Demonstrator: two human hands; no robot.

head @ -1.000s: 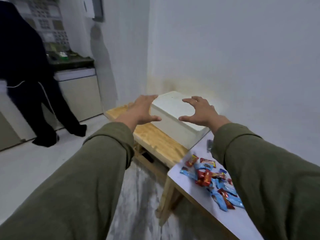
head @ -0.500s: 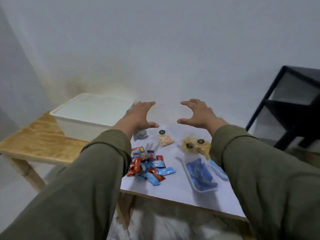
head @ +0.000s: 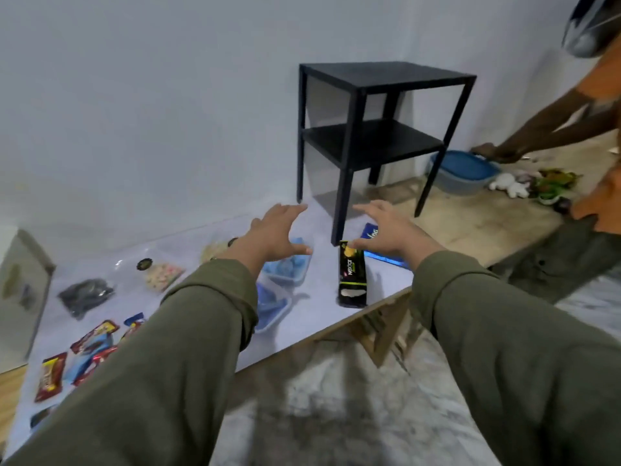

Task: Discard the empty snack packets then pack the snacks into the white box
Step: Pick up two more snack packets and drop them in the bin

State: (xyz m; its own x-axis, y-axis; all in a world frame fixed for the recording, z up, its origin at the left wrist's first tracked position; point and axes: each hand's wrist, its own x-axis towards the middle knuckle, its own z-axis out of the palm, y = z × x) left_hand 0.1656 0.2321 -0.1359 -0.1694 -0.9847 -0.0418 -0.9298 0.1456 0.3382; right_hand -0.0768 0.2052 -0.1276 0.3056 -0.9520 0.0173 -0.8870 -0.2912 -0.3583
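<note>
Item: black rectangular foil snack packet (head: 352, 274), flat on the white desk (head: 322, 317) near its front edge. We judge it light, crinkly, slippery (pinch an end). Our left hand (head: 275, 235) and right hand (head: 391, 232) hover spread, holding nothing.

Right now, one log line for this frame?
left hand: open, above blue trays | right hand: open, above black Nextar packet | nothing held | packing not started

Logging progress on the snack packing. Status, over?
Left hand and right hand open, empty, above the table. Snack packets unpacked; white box at far left edge. Black Nextar packet under right hand. Nothing blocking.
</note>
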